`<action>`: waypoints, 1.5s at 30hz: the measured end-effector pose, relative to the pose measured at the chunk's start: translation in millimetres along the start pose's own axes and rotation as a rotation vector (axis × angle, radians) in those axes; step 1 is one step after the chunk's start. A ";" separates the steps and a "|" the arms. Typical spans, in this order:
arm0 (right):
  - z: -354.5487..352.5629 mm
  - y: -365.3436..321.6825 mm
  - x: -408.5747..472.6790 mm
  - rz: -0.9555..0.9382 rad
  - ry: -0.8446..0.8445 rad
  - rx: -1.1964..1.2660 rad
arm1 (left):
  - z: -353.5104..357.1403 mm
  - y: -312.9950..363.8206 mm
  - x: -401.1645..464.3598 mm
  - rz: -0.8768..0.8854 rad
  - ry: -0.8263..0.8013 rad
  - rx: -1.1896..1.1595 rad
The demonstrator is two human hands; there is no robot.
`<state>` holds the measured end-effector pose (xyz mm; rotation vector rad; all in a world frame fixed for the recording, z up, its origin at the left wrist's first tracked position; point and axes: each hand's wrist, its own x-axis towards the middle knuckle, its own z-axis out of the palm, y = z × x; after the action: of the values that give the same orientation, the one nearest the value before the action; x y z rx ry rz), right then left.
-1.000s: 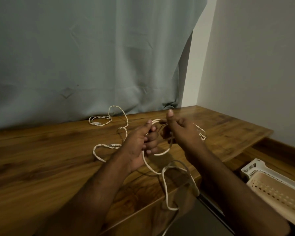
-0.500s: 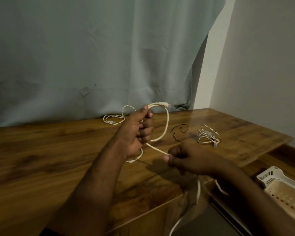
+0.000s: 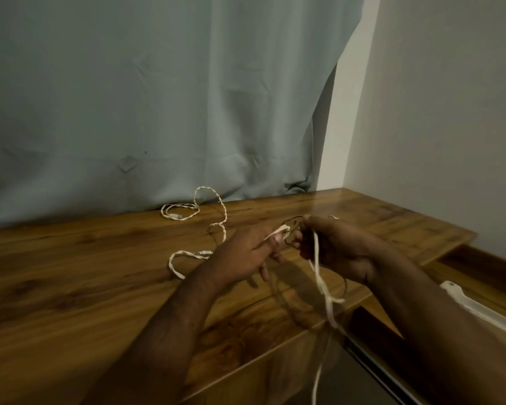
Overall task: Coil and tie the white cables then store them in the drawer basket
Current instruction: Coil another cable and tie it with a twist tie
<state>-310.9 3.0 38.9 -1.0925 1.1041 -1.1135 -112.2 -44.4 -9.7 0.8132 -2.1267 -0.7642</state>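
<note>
Over the wooden table (image 3: 85, 273), my left hand (image 3: 246, 252) pinches a loop of the white cable (image 3: 323, 287) between thumb and fingers. My right hand (image 3: 336, 247) is close beside it and grips the same cable, which runs down past the table's front edge and out of view. A second, twisted white cable (image 3: 205, 211) lies loose on the table, from the curtain to just left of my left hand. The rim of the white drawer basket (image 3: 473, 309) shows low at the right, mostly hidden by my right forearm.
A grey-green curtain (image 3: 158, 97) hangs behind the table and a plain wall (image 3: 435, 112) stands to the right. A thin dark tie wire (image 3: 292, 222) lies just behind my fingers. A lower wooden shelf (image 3: 479, 276) sits beyond the table's right end.
My right hand has come up from low on the cable to meet the left hand. The left hand has dropped lower, and the big loop it held up has closed.
</note>
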 end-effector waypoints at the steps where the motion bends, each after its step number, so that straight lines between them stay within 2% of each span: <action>1: 3.4 -3.0 1.1 0.051 -0.005 0.141 | 1.5 -0.6 -0.4 0.011 -0.002 0.041; 3: 9.3 -8.9 -0.4 0.109 -0.020 0.332 | 3.8 -3.0 0.4 0.022 0.011 0.127; 5: 17.8 -9.0 -2.7 0.029 -0.025 0.282 | 8.7 -2.7 0.3 0.020 0.065 0.138; 9: 45.2 10.2 -12.6 -0.314 0.031 -0.162 | 18.2 11.2 1.5 -0.094 0.175 -0.411; 12: 54.1 24.8 -23.6 -0.489 -0.046 -0.461 | 11.8 17.5 3.2 -0.158 0.292 -0.802; 14: 55.3 30.9 -26.9 -0.552 -0.055 -0.839 | 2.7 21.2 5.6 -0.196 0.288 -1.029; 15: 55.8 32.5 -27.5 -0.569 -0.051 -1.040 | -1.0 20.8 6.3 -0.196 0.275 -1.061; 16: 56.2 33.0 -28.1 -0.561 -0.061 -1.186 | -5.3 23.6 5.0 -0.176 0.278 -1.049; 18: 57.6 31.8 -32.0 -0.478 -0.140 -1.250 | -16.6 25.7 3.3 -0.131 0.318 -1.088; 21: 55.3 28.4 -35.8 -0.318 -0.242 -1.353 | -38.8 20.2 0.5 -0.072 0.411 -1.369; 22: 52.5 26.7 -34.9 -0.281 -0.251 -1.379 | -45.1 15.6 0.5 -0.064 0.396 -1.422; 23: 47.8 24.3 -31.7 -0.260 -0.244 -1.383 | -49.9 13.0 0.0 -0.046 0.324 -1.464; 25: 37.3 17.5 -23.1 -0.232 -0.210 -1.413 | -54.4 15.3 -5.3 -0.010 0.040 -1.490; 28: 27.0 5.1 -5.3 -0.177 -0.201 -1.614 | -48.1 21.0 -12.1 -0.036 -0.307 -1.315; 31: 21.9 -6.0 6.3 -0.261 -0.051 -1.926 | -34.6 24.6 -14.2 -0.091 -0.501 -1.088; 33: 16.1 -13.3 12.8 -0.399 0.118 -2.066 | -28.7 24.8 -14.4 -0.147 -0.593 -1.042; 36: 7.5 -24.1 19.0 -0.522 0.257 -2.204 | -27.5 27.8 -16.6 -0.228 -0.707 -0.977; 38: -0.2 -31.9 19.8 -0.541 0.376 -2.239 | -23.9 26.6 -17.6 -0.305 -0.716 -0.823; 40: -4.2 -40.5 18.1 -0.463 0.458 -2.091 | -18.5 25.6 -17.1 -0.372 -0.656 -0.643; 41: -4.8 -44.0 16.4 -0.380 0.428 -1.932 | -16.0 27.6 -16.7 -0.383 -0.587 -0.591; 43: -1.2 -47.9 8.8 -0.196 0.257 -1.562 | -11.6 30.8 -12.8 -0.374 -0.374 -0.600; 45: 9.5 -45.7 -6.6 -0.182 0.156 -1.164 | -9.0 31.2 -4.5 -0.351 -0.119 -0.690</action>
<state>-307.1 5.4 85.8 -2.0406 1.8830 -0.6310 -112.2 -23.9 15.8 0.7654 -1.6392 -1.6441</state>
